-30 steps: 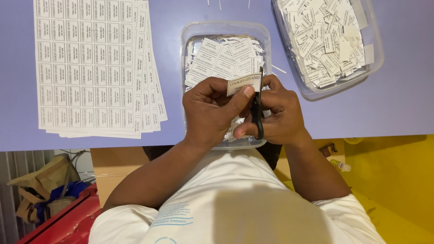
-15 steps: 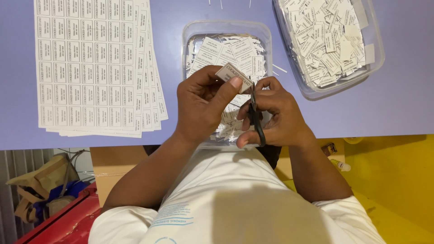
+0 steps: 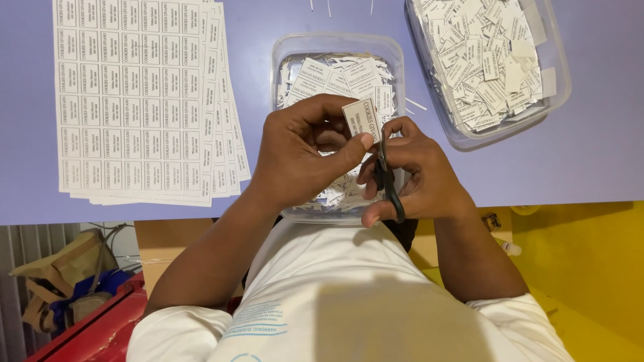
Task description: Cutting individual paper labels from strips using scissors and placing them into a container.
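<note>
My left hand [image 3: 302, 157] pinches a small white printed label [image 3: 363, 119] between thumb and fingers, held upright over a clear plastic tub [image 3: 339, 47]. My right hand [image 3: 419, 177] grips black-handled scissors [image 3: 389, 181], their blades pointing up along the label's right edge. Both hands meet above the tub, which holds several cut labels and paper trimmings.
A stack of uncut printed label sheets [image 3: 144, 100] lies to the left on the lavender table [image 3: 597, 154]. A second clear tub [image 3: 490, 64] full of cut labels sits at the upper right. Below the table edge are a red surface [image 3: 87, 332], a brown paper bag [image 3: 57, 275] and a yellow floor [image 3: 590, 268].
My left hand has turned the label from tilted to upright. The scissors have shifted slightly so their blades sit along the label's right side.
</note>
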